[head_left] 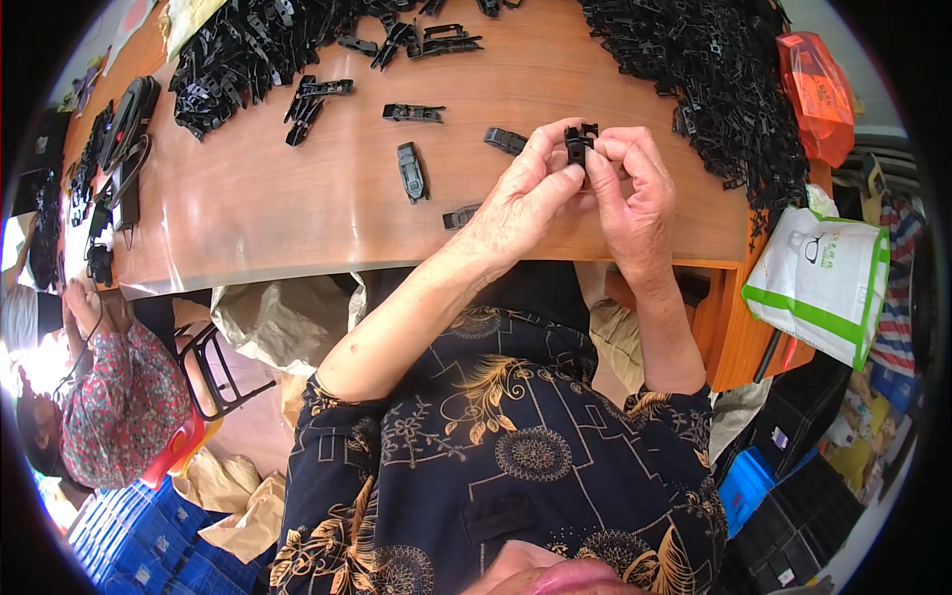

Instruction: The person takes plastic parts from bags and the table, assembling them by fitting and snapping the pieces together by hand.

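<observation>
Both my hands meet above the right part of the wooden table, pinching one small black plastic clip-like part between thumbs and fingers. My left hand grips it from the left side. From the right, my right hand closes on its other side, thumb near the top. Just left of my hands lie single black parts: one beside my left fingers, another partly behind my left wrist. Farther left rest a part lying lengthwise and one lying crosswise.
Heaps of black parts cover the far left and far right. An orange plastic bag and a white-green bag are at the right edge. Blue crates stand lower left, near another person in a floral top.
</observation>
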Action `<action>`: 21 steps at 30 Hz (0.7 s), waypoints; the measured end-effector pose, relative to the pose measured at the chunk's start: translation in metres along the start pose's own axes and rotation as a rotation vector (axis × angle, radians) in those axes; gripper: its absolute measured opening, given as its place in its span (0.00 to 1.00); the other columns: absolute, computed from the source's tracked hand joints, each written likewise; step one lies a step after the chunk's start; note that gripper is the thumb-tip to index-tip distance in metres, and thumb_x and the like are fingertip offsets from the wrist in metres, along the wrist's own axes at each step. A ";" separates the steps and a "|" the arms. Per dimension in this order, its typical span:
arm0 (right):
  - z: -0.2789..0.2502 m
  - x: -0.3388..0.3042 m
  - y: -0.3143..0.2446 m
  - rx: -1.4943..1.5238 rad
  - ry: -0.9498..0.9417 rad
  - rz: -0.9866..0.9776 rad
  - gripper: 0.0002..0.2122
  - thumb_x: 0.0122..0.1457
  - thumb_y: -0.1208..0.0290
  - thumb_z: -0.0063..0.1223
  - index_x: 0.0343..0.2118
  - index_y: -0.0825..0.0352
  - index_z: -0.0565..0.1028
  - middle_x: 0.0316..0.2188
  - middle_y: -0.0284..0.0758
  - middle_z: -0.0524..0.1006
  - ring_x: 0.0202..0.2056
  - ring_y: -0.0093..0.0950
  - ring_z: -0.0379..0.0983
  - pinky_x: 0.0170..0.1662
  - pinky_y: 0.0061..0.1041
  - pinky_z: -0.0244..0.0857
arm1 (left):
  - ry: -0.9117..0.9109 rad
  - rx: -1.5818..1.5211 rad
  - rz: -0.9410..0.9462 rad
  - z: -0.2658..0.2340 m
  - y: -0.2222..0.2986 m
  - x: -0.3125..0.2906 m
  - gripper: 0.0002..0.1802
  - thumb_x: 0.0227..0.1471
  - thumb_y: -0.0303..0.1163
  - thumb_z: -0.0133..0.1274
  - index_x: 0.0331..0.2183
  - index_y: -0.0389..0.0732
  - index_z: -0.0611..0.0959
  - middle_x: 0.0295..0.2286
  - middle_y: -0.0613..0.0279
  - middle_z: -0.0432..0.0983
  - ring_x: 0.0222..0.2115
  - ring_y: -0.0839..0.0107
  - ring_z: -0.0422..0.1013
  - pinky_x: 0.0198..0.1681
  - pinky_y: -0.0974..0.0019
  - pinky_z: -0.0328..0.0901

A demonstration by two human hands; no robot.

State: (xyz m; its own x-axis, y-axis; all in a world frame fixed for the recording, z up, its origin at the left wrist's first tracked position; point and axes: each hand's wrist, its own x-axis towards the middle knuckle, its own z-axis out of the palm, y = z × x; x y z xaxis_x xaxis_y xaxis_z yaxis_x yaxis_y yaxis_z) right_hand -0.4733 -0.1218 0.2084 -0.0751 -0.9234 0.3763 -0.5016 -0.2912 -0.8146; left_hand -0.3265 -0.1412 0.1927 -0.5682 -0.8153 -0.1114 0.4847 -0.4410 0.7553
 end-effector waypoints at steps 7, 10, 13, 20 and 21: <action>0.000 -0.001 0.001 0.313 -0.085 0.174 0.01 0.60 0.81 0.52 0.34 0.72 0.74 0.38 0.35 0.71 0.32 0.24 0.71 0.33 0.20 0.68 | -0.048 0.129 0.169 -0.016 -0.020 0.004 0.20 0.66 0.34 0.43 0.56 0.39 0.63 0.47 0.61 0.67 0.50 0.74 0.65 0.55 0.63 0.64; 0.000 -0.002 0.008 0.265 -0.106 0.120 0.01 0.61 0.81 0.51 0.34 0.71 0.74 0.40 0.35 0.70 0.35 0.24 0.71 0.35 0.21 0.68 | -0.056 0.225 0.198 -0.019 -0.015 0.002 0.21 0.66 0.35 0.43 0.57 0.38 0.62 0.47 0.61 0.66 0.50 0.74 0.64 0.56 0.62 0.64; 0.001 0.000 0.008 0.151 -0.139 0.055 0.03 0.60 0.80 0.52 0.36 0.71 0.74 0.39 0.35 0.71 0.38 0.27 0.70 0.39 0.24 0.68 | -0.064 0.301 0.163 -0.019 -0.010 0.001 0.23 0.66 0.36 0.43 0.57 0.38 0.61 0.47 0.61 0.66 0.50 0.74 0.64 0.57 0.62 0.63; 0.015 0.005 0.006 -0.151 -0.128 -0.191 0.08 0.55 0.81 0.56 0.39 0.68 0.75 0.39 0.38 0.75 0.42 0.37 0.72 0.47 0.32 0.64 | 0.119 0.244 0.134 -0.018 -0.009 0.003 0.20 0.65 0.35 0.44 0.56 0.43 0.65 0.40 0.67 0.68 0.38 0.82 0.63 0.40 0.75 0.63; 0.018 0.003 0.002 -0.251 -0.086 -0.212 0.10 0.54 0.81 0.56 0.40 0.68 0.76 0.41 0.38 0.76 0.45 0.38 0.72 0.47 0.34 0.64 | 0.191 0.110 0.079 -0.012 -0.007 0.005 0.19 0.64 0.33 0.44 0.55 0.44 0.66 0.38 0.69 0.69 0.34 0.85 0.62 0.35 0.78 0.61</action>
State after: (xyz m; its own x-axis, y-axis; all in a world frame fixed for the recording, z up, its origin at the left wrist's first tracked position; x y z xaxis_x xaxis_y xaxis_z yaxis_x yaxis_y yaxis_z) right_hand -0.4592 -0.1295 0.1994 0.1209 -0.8697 0.4785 -0.6958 -0.4181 -0.5840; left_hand -0.3245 -0.1464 0.1788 -0.3899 -0.9066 -0.1611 0.4418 -0.3377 0.8312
